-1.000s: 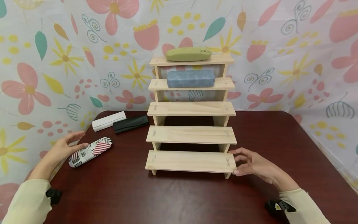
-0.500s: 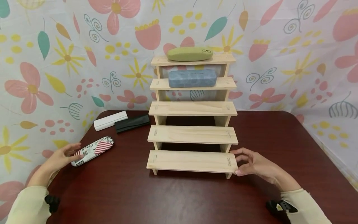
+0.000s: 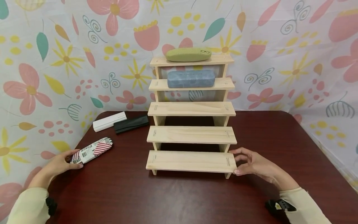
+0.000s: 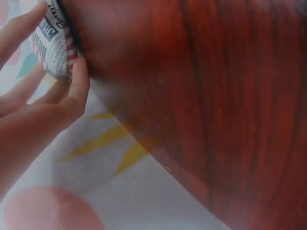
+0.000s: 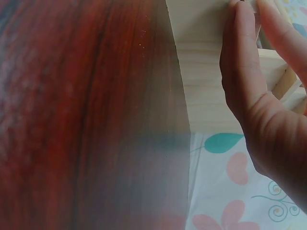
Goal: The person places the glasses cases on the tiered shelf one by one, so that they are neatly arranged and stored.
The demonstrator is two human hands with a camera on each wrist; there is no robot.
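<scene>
My left hand (image 3: 57, 163) spans the near end of a glasses case (image 3: 96, 148) printed with red stripes, black lettering and barcodes, its thumb along one long side and its fingers along the other. In the left wrist view, fingers of the left hand (image 4: 53, 108) curl about the end of this patterned glasses case (image 4: 50, 40). On the other side, my right hand (image 3: 253, 165) pinches the right end of the lowest step of a pale wooden stepped display rack (image 3: 191, 161). A green glasses case (image 3: 188, 54) lies on its top step and a blue glasses case (image 3: 191, 78) one step down.
A white glasses case (image 3: 109, 121) and a black glasses case (image 3: 131, 124) lie side by side at the table's back left. The dark red-brown table (image 3: 179, 199) ends at a flower-printed cloth (image 3: 279, 46) behind and at the sides.
My left hand has come down from above the patterned glasses case to its near end, thumb and fingers now astride it. My right hand stays at the rack's lowest step.
</scene>
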